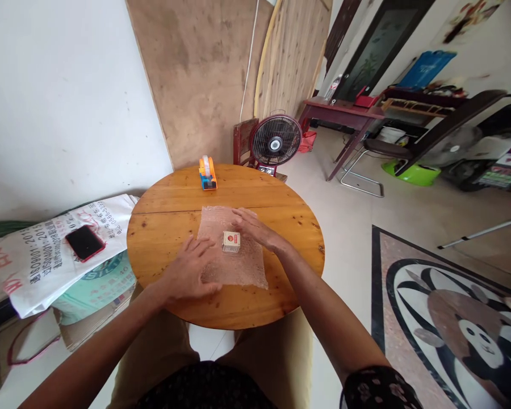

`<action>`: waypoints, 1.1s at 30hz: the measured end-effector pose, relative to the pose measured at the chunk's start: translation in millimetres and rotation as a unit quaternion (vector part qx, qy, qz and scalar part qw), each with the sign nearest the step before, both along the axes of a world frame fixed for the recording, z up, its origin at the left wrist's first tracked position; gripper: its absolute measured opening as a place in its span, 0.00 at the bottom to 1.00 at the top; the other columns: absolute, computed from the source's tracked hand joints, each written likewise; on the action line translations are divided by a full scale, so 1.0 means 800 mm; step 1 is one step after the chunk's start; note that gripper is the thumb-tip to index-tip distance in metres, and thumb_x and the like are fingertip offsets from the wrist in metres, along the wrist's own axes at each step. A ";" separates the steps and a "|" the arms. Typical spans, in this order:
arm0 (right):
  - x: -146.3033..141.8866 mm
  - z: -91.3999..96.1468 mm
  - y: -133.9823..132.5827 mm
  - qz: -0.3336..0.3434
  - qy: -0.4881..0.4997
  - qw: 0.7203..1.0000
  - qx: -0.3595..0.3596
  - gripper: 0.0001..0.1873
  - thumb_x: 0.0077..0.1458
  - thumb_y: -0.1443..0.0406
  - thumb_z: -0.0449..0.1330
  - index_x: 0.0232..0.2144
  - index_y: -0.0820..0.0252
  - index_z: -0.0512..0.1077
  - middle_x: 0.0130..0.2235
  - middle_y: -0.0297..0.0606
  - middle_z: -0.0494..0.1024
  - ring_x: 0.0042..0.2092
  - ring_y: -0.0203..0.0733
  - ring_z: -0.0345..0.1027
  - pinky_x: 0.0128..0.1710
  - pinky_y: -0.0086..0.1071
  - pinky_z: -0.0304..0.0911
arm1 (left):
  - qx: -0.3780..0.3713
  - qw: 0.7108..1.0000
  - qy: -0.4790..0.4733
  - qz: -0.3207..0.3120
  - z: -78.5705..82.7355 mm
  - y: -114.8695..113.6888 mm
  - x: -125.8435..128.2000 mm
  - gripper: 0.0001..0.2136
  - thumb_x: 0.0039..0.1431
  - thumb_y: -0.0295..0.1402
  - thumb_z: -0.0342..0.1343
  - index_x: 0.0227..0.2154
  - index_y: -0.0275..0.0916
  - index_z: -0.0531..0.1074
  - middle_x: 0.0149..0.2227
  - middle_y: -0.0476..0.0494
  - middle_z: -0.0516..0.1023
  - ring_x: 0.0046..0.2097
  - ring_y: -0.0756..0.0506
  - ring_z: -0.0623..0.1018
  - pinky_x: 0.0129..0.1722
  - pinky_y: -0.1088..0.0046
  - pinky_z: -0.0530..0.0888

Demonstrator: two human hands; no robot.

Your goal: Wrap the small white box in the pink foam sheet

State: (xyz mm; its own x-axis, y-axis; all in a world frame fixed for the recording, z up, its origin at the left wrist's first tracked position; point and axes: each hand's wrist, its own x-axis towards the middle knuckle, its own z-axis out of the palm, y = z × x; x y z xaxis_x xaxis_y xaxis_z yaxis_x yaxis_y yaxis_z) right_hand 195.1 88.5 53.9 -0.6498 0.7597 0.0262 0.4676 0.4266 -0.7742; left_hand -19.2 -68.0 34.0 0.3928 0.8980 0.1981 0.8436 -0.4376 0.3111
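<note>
A small white box with red print (231,242) sits near the middle of a sheet of bubble wrap (234,274) laid flat on a round wooden table (276,196). My left hand (191,267) rests over the sheet's left side, fingers spread and thumb apart, with nothing in it. On the other side, my right hand (255,228) lies across the upper right of the sheet, its fingers stretched out just beyond the box. Neither hand grips the box; whether the right hand touches it I cannot tell.
An orange and blue tape dispenser (207,173) stands at the table's far edge. Behind the table is a fan (276,142). To the left, a phone (85,243) lies on white printed sacks (114,213). A chair (387,149) and a dark red table (344,111) stand farther right.
</note>
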 end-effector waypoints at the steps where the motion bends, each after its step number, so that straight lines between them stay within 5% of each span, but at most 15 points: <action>1: 0.003 0.000 0.000 -0.002 0.007 1.000 -0.020 0.30 0.66 0.48 0.46 0.65 0.51 0.61 0.61 0.44 0.70 0.60 0.48 0.67 0.57 0.47 0.65 | 0.016 1.000 0.016 -0.015 0.001 -0.010 0.003 0.34 0.51 0.47 0.62 0.60 0.38 0.66 0.63 0.31 0.67 0.66 0.31 0.62 0.69 0.44 0.45; 7: 0.016 -0.002 -0.001 -0.006 0.053 0.992 -0.111 0.27 0.67 0.51 0.46 0.63 0.52 0.63 0.61 0.45 0.69 0.57 0.45 0.69 0.48 0.39 0.71 | 0.111 0.992 0.056 -0.031 -0.007 -0.026 0.028 0.16 0.58 0.30 0.54 0.49 0.39 0.75 0.57 0.34 0.75 0.64 0.33 0.66 0.68 0.43 0.49; 12: 0.020 -0.009 0.003 -0.002 0.099 0.983 -0.155 0.30 0.64 0.48 0.52 0.64 0.48 0.62 0.63 0.42 0.67 0.59 0.47 0.67 0.50 0.39 0.70 | 0.157 0.986 -0.058 0.001 0.000 -0.001 0.040 0.10 0.60 0.26 0.49 0.32 0.41 0.76 0.46 0.41 0.81 0.53 0.41 0.77 0.66 0.51 0.58; 18: 0.026 -0.006 0.012 -0.004 0.134 0.976 -0.174 0.39 0.62 0.43 0.51 0.69 0.50 0.52 0.61 0.46 0.69 0.53 0.46 0.72 0.58 0.45 0.63 | -0.022 0.960 -0.223 0.167 0.021 0.071 0.042 0.07 0.57 0.33 0.52 0.30 0.40 0.75 0.39 0.44 0.81 0.39 0.44 0.78 0.42 0.67 0.73; 21: 0.034 -0.003 0.016 0.026 0.149 0.974 -0.170 0.42 0.60 0.41 0.53 0.67 0.57 0.55 0.53 0.46 0.76 0.57 0.48 0.69 0.63 0.47 0.56 | -0.062 0.953 -0.230 0.186 0.022 0.100 0.044 0.07 0.54 0.32 0.52 0.26 0.39 0.74 0.27 0.48 0.77 0.29 0.48 0.74 0.31 0.73 0.69; 25: 0.038 -0.006 0.018 0.042 0.123 0.978 -0.160 0.46 0.50 0.49 0.67 0.65 0.57 0.58 0.48 0.43 0.78 0.53 0.47 0.71 0.56 0.43 0.63 | -0.097 0.946 -0.245 0.188 0.017 0.110 0.048 0.08 0.53 0.33 0.53 0.24 0.39 0.75 0.23 0.51 0.74 0.25 0.50 0.69 0.26 0.76 0.63; 28: 0.030 -0.017 0.019 0.028 0.102 0.989 -0.106 0.37 0.49 0.58 0.66 0.60 0.59 0.64 0.39 0.37 0.78 0.41 0.41 0.73 0.43 0.35 0.67 | -0.104 0.939 -0.261 0.199 0.011 0.109 0.049 0.08 0.53 0.34 0.53 0.24 0.38 0.75 0.23 0.51 0.73 0.25 0.51 0.67 0.25 0.76 0.62; 33: 0.018 -0.036 0.020 -0.004 0.083 0.995 -0.051 0.20 0.53 0.63 0.58 0.49 0.60 0.71 0.26 0.28 0.70 0.27 0.34 0.63 0.29 0.28 0.61 | -0.106 0.928 -0.297 0.200 0.001 0.113 0.046 0.07 0.52 0.34 0.53 0.25 0.38 0.73 0.23 0.52 0.71 0.26 0.51 0.68 0.26 0.77 0.63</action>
State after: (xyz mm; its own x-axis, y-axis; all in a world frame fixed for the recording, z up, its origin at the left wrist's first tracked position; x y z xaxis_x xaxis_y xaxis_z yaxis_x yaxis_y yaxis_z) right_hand 209.1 104.3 25.1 -0.6370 0.7689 0.0554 0.3321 0.3386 -0.8804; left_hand 17.8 22.4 34.5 -0.1029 0.9919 0.0742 0.5776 -0.0012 0.8163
